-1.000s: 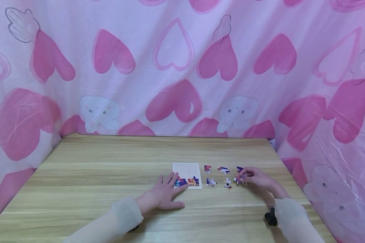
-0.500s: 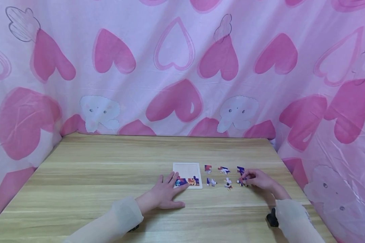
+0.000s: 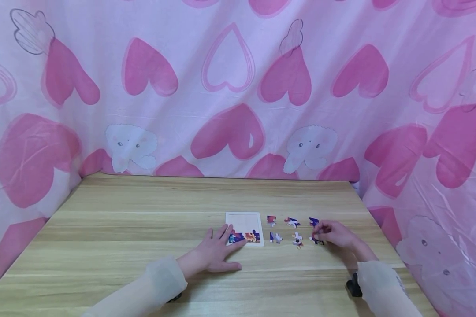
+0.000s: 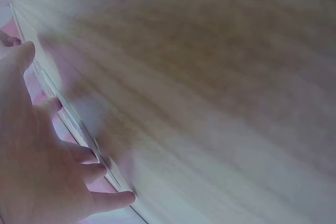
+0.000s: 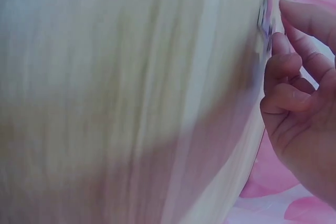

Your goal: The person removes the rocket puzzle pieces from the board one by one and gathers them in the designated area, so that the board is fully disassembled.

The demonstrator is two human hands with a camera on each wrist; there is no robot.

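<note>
My left hand (image 3: 211,254) lies spread on the table, its fingers resting over the lower left part of a white puzzle tray (image 3: 261,229). Joined puzzle pieces (image 3: 252,237) fill the tray's bottom strip; fingers cover some of them. To the right, my right hand (image 3: 335,233) pinches a purple and red puzzle piece (image 3: 319,242) low over the table, and its fingertips hide much of that piece. Just behind it lies a dark purple piece (image 3: 313,221). The left wrist view shows the left hand's (image 4: 39,150) fingers extended; in the right wrist view the right hand's (image 5: 307,93) other fingers are curled.
Between tray and right hand lie loose pieces in two rows: a red one (image 3: 271,220), a purple and white one (image 3: 291,222), another purple and white one (image 3: 276,237) and a mostly white one (image 3: 297,240). A pink heart-patterned curtain (image 3: 226,132) surrounds the wooden table (image 3: 143,220).
My right hand has shifted slightly right, and the piece at its fingertips has slid right and a little nearer to me. The left hand has stayed in place.
</note>
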